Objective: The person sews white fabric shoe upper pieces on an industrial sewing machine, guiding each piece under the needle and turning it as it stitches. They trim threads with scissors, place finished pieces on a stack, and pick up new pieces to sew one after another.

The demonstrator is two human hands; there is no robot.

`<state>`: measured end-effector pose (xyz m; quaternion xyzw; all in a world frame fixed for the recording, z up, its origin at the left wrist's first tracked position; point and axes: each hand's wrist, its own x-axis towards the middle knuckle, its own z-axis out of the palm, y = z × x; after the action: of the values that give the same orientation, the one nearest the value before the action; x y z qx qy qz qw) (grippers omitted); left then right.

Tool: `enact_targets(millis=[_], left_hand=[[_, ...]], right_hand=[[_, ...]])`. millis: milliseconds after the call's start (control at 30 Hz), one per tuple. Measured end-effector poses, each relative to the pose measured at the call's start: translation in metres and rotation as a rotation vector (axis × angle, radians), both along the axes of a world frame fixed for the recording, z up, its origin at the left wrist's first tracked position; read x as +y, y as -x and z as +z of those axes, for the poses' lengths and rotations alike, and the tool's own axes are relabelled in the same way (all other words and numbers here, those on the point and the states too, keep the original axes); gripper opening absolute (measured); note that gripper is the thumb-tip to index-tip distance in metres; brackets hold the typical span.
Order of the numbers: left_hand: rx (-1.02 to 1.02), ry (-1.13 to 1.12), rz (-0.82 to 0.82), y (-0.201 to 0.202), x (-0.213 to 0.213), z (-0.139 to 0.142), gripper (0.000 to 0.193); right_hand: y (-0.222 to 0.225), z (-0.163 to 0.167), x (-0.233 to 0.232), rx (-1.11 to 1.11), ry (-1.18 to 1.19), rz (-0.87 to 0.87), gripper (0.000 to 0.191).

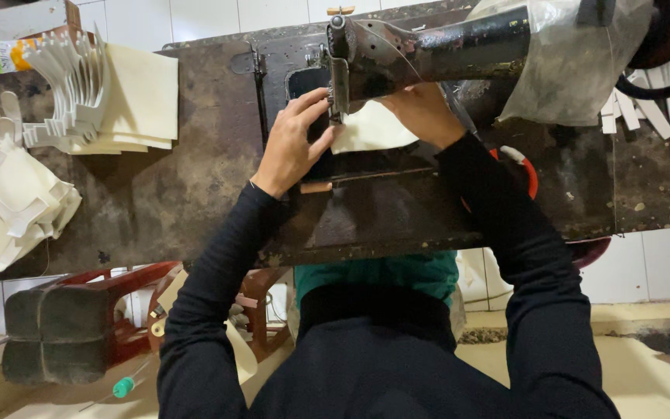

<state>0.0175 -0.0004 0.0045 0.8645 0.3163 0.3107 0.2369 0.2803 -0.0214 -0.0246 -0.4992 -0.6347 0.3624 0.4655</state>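
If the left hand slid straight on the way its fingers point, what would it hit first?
Probably the sewing machine's needle head: the left hand points toward it, fingertips nearly there beside the cream piece. Depth is uncertain.

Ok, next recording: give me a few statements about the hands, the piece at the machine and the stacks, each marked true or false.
1. Both hands rest on a cream piece under the sewing machine head. True.
2. The left hand holds scissors. False: it lies flat, fingers spread beside the needle.
3. Stacks of cream cut pieces lie at the table's left end. True.
4. The right hand is off the table. False: it rests on the piece, behind the machine head.
5. The sleeves are white. False: black.
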Motion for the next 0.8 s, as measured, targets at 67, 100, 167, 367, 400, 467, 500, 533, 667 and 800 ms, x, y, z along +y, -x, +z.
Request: enact_targets(millis=[67, 100, 167, 367, 400, 467, 500, 533, 667, 800], left_hand=[[0.019, -0.014, -0.025, 0.002, 0.003, 0.000, 0.040], [0.028, -0.025, -0.028, 0.004, 0.004, 0.001, 0.039], [0.045, -0.051, -0.036, 0.005, 0.005, 0.003, 0.037], [0.189, -0.261, 0.098, 0.009, -0.012, 0.013, 0.034], [0.195, -0.298, 0.125, 0.010, -0.019, 0.014, 0.032], [0.204, -0.376, 0.178, 0.011, -0.033, 0.015, 0.029], [0.190, -0.372, 0.185, 0.010, -0.039, 0.015, 0.024], [0.176, -0.367, 0.194, 0.008, -0.046, 0.015, 0.020], [0.107, -0.225, 0.177, -0.001, -0.067, 0.018, 0.012], [0.085, -0.239, 0.209, -0.008, -0.070, 0.022, 0.014]], right_hand=[[0.003, 0.004, -0.004, 0.122, 0.106, -0.019, 0.022], [0.004, 0.007, -0.005, 0.182, 0.159, -0.028, 0.021], [0.006, 0.013, -0.008, 0.009, 0.260, -0.091, 0.018], [0.004, 0.007, -0.007, 0.258, 0.109, 0.063, 0.013], [0.002, 0.003, -0.007, 0.240, 0.110, 0.054, 0.011], [-0.003, -0.005, -0.006, 0.092, 0.134, 0.032, 0.013], [-0.005, -0.008, -0.006, 0.020, 0.149, 0.021, 0.019], [-0.006, -0.010, -0.006, 0.036, 0.114, 0.027, 0.017], [-0.008, -0.010, -0.009, -0.019, 0.067, 0.013, 0.010], [-0.004, -0.004, -0.010, 0.025, 0.014, 0.065, 0.011]])
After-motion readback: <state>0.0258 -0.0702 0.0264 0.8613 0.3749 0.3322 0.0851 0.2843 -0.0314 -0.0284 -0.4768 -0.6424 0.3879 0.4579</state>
